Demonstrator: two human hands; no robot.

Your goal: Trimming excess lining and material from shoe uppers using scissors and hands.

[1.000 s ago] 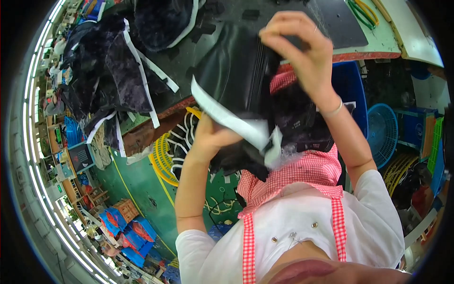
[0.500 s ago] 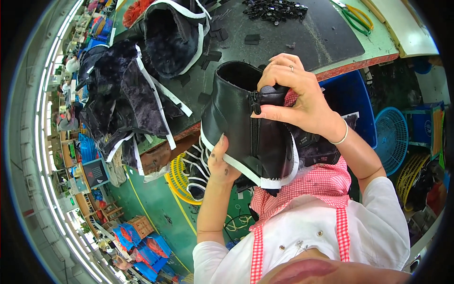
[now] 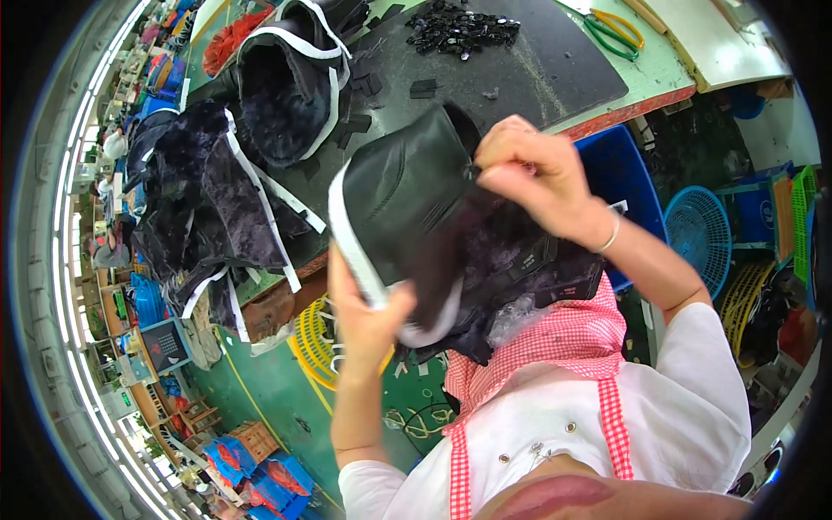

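Note:
My left hand (image 3: 371, 316) grips the lower edge of a black leather boot upper (image 3: 394, 186), thumb over its white-taped rim (image 3: 351, 238). The upper is tilted, its dark opening toward the upper right, and its lower part is motion-blurred. My right hand (image 3: 542, 178) is closed at the opening's edge, thumb and fingers pinched beside a small dark part at the zipper's top. What exactly lies between those fingertips is hidden. Below the upper, dark fleecy pieces (image 3: 520, 264) with printed labels and some clear plastic (image 3: 513, 319) lie over my checked apron (image 3: 555, 338).
Fleece-lined uppers with white tape are heaped at the table's left (image 3: 208, 199), beside another upper (image 3: 282, 108). Small black shiny parts (image 3: 464, 33) and green-and-yellow-handled snips (image 3: 615, 35) lie farther back. A blue bin (image 3: 620, 169) and blue basket (image 3: 698, 230) stand right; a yellow basket (image 3: 312, 347) is below.
The boot upper has turned and tilted, so its zipper no longer faces up and its plain side shows. My left hand has moved left with the white rim; the right hand stays at the opening.

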